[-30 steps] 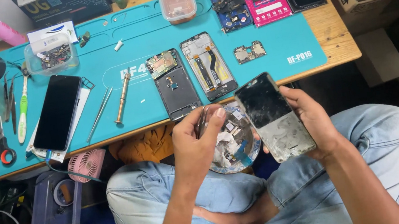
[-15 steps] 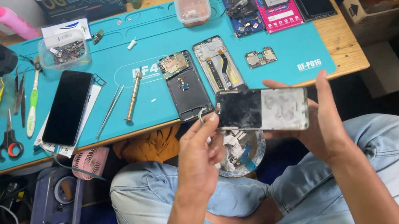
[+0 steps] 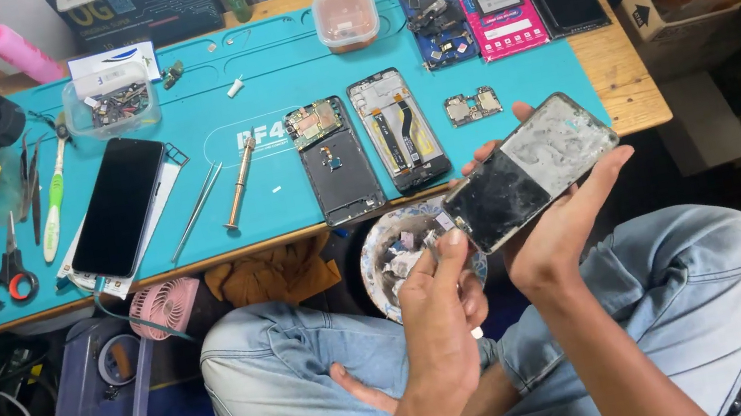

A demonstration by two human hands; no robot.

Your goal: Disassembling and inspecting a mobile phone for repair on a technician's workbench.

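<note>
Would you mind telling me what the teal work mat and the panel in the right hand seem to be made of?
The teal work mat looks like matte silicone or rubber, judging by its soft, glare-free surface. The phone screen panel in the right hand seems glass: its dark part shines, while the pale part carries patchy grey residue, perhaps adhesive.

We see the mat (image 3: 264, 64) lying on the surface (image 3: 616, 73), and on the mat two opened phones (image 3: 370, 149) side by side near its front edge, with a screwdriver (image 3: 237, 183) and tweezers (image 3: 196, 212) to their left. Further left lies a whole phone (image 3: 118, 206), then scissors (image 3: 10, 274). Behind, a tub of screws (image 3: 111, 99) sits at the left, a small box (image 3: 346, 17) in the middle. Before the surface, the screen panel (image 3: 527, 172) rests in the right hand (image 3: 552, 227), the left hand (image 3: 440, 312) beside a bowl (image 3: 389, 255)
</note>
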